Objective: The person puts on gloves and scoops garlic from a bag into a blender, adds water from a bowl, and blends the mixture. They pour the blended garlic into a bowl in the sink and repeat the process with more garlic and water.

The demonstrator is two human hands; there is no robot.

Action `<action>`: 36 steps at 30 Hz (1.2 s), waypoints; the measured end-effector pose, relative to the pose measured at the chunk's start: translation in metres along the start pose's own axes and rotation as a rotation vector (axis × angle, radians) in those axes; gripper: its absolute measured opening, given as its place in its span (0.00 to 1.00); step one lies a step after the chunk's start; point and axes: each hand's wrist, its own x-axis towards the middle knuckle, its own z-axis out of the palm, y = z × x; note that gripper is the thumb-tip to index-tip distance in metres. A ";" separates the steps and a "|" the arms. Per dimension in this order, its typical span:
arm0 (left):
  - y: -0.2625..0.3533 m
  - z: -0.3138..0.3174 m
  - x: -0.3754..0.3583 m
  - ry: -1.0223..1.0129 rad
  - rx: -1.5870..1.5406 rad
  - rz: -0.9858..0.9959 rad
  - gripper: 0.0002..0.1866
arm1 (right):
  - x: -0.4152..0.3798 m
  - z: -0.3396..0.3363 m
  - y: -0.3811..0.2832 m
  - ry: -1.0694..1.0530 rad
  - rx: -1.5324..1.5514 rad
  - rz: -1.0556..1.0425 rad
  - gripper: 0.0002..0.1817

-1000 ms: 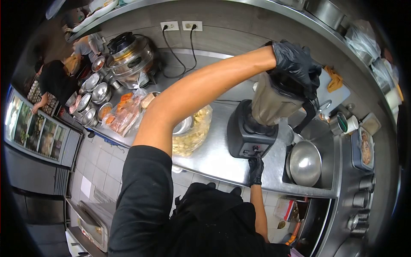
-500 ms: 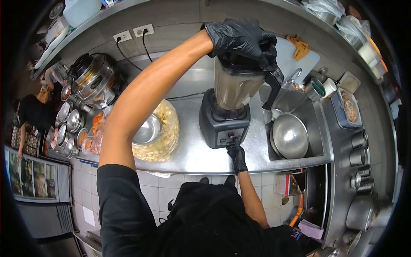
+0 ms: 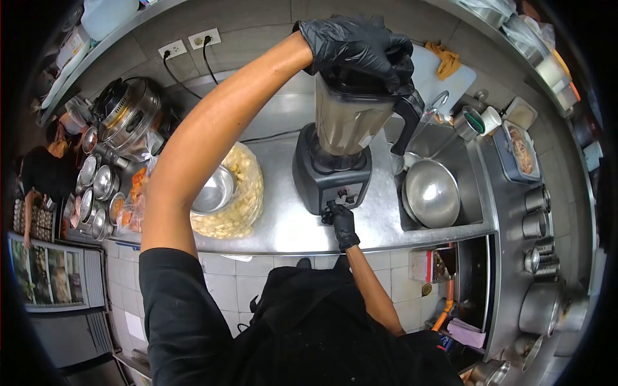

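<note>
A black blender (image 3: 331,170) stands on the steel counter, its clear jar (image 3: 351,122) holding a greyish-brown content. My left hand (image 3: 357,51), in a black glove, lies over the black lid (image 3: 354,87) with its fingers bent down over the edge near the jar handle (image 3: 407,122). Gloved in black too, my right hand (image 3: 342,225) is at the base's front control panel (image 3: 344,193). Its bent fingers touch the lower left of the panel and cover the switch there.
Left of the blender, a clear bag of pale yellow pieces (image 3: 248,193) holds a steel bowl (image 3: 215,190). A sink (image 3: 473,186) with a large metal bowl (image 3: 432,193) lies to the right. Steel bowls (image 3: 103,182) line the far left, where another person (image 3: 45,174) stands.
My right hand has shifted left across the control panel, from the red-marked control to the lower left switch. My left hand stays on the lid. The whole view has shifted slightly.
</note>
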 end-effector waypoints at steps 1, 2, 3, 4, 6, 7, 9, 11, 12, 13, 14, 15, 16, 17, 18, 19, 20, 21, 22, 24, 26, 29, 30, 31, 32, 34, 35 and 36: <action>0.000 -0.001 0.000 0.002 0.008 0.001 0.41 | 0.000 0.001 -0.001 -0.001 0.000 -0.001 0.17; 0.000 -0.002 -0.001 0.002 0.015 0.003 0.40 | -0.001 0.002 -0.002 0.001 0.058 0.015 0.17; -0.001 -0.001 0.000 0.001 0.015 0.005 0.40 | -0.002 0.003 -0.003 0.006 0.116 0.031 0.17; -0.002 0.000 0.003 -0.001 0.017 0.012 0.40 | -0.002 0.002 -0.003 0.009 0.118 0.029 0.17; -0.004 0.003 0.007 -0.003 0.018 0.020 0.40 | -0.002 0.002 -0.003 -0.014 0.097 0.019 0.16; -0.004 0.003 0.006 -0.003 0.032 0.011 0.40 | -0.002 0.002 -0.002 -0.014 0.098 0.019 0.16; -0.004 0.003 0.006 -0.001 0.046 0.001 0.40 | -0.001 0.002 0.000 -0.019 0.141 0.030 0.16; -0.001 -0.001 0.005 -0.027 0.058 -0.010 0.39 | 0.001 0.001 0.002 -0.026 0.143 0.025 0.16; 0.000 -0.001 0.005 -0.025 0.058 -0.009 0.39 | 0.002 0.001 0.003 -0.031 0.145 0.021 0.17; -0.001 0.000 0.005 -0.024 0.055 -0.014 0.40 | 0.002 0.000 0.003 -0.030 0.144 0.020 0.17; -0.001 0.001 0.005 -0.022 0.052 -0.019 0.40 | 0.002 0.000 0.003 -0.036 0.145 0.020 0.17; -0.001 0.002 0.005 -0.021 0.051 -0.019 0.40 | 0.002 0.000 0.003 -0.041 0.146 0.020 0.17; -0.002 0.003 0.005 -0.015 0.012 -0.026 0.40 | 0.002 0.000 0.002 -0.041 0.145 0.020 0.17; -0.002 0.004 0.004 -0.009 -0.027 -0.034 0.40 | 0.002 0.000 0.002 -0.041 0.137 0.019 0.17; -0.002 0.004 0.004 -0.009 -0.028 -0.034 0.40 | 0.002 0.000 0.002 -0.042 0.128 0.020 0.18; -0.002 0.003 0.004 -0.008 -0.017 -0.027 0.40 | 0.002 0.000 0.002 -0.042 0.128 0.020 0.18; -0.001 0.003 0.003 -0.006 -0.005 -0.021 0.40 | 0.002 0.001 0.002 -0.038 0.123 0.019 0.18; -0.001 0.002 0.002 -0.006 -0.005 -0.021 0.40 | 0.001 0.001 0.001 -0.035 0.118 0.018 0.18; -0.001 0.002 0.002 0.004 0.012 -0.001 0.40 | 0.001 0.001 0.001 -0.035 0.118 0.019 0.18; -0.001 0.001 0.002 0.013 0.029 0.019 0.39 | 0.000 0.001 0.000 -0.030 0.106 0.015 0.18; -0.001 0.000 0.002 -0.009 0.000 -0.004 0.38 | 0.002 0.000 0.002 -0.038 0.097 0.015 0.18; 0.001 -0.001 0.001 0.005 0.032 -0.016 0.38 | 0.001 -0.001 0.001 -0.058 0.100 0.012 0.17; 0.001 -0.001 0.000 0.005 0.032 -0.014 0.38 | 0.000 -0.002 0.000 -0.071 0.111 0.009 0.17; 0.002 -0.004 -0.002 -0.019 -0.008 -0.010 0.37 | 0.001 -0.003 0.003 -0.070 0.112 0.008 0.17; 0.003 -0.006 -0.003 -0.044 -0.049 -0.006 0.36 | -0.001 -0.005 0.007 -0.084 0.123 0.005 0.15; 0.003 -0.005 -0.001 -0.036 -0.011 -0.005 0.36 | -0.003 -0.005 0.013 -0.096 0.139 -0.001 0.15; 0.003 -0.005 0.000 -0.026 0.025 -0.008 0.35 | -0.005 -0.005 0.015 -0.101 0.136 -0.026 0.14; 0.002 -0.005 0.001 -0.024 0.026 -0.007 0.35 | -0.004 -0.006 0.015 -0.108 0.131 -0.052 0.14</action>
